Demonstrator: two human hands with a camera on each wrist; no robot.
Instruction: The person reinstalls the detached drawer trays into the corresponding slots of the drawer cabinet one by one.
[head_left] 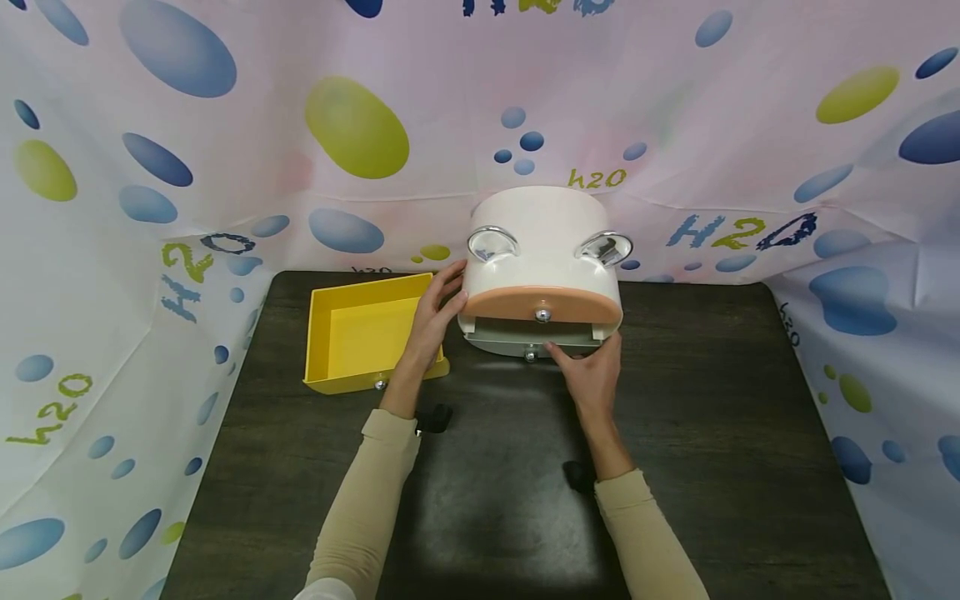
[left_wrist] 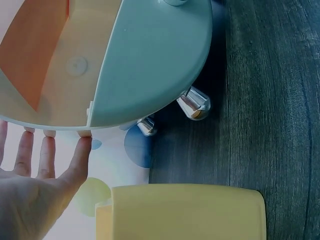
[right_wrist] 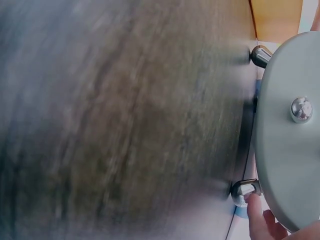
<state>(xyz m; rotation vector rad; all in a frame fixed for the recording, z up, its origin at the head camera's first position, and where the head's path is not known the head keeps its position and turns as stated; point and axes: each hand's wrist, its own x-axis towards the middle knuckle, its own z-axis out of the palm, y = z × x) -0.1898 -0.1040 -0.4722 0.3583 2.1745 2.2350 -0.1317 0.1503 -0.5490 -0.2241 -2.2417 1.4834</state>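
A small white rounded drawer cabinet [head_left: 543, 225] stands at the back of the table, with an orange upper drawer front [head_left: 510, 302] and a grey-green lower one [head_left: 491, 340]. Between them the slot gapes, its inside visible in the left wrist view. My left hand [head_left: 429, 325] presses nearly straight fingers [left_wrist: 47, 155] against the cabinet's left side. At the lower right corner my right hand [head_left: 596, 379] grips the cabinet, thumb on the grey-green front near its silver knob [right_wrist: 301, 109]. One right finger lies at a chrome leg [right_wrist: 244, 192].
A yellow drawer [head_left: 322, 333] with a silver knob sits left of the cabinet, just beside my left forearm. Two shiny chrome loops [head_left: 492, 243] stick out from the cabinet top. Behind the dark wooden table [head_left: 720, 433] hangs a spotted curtain [head_left: 255, 142].
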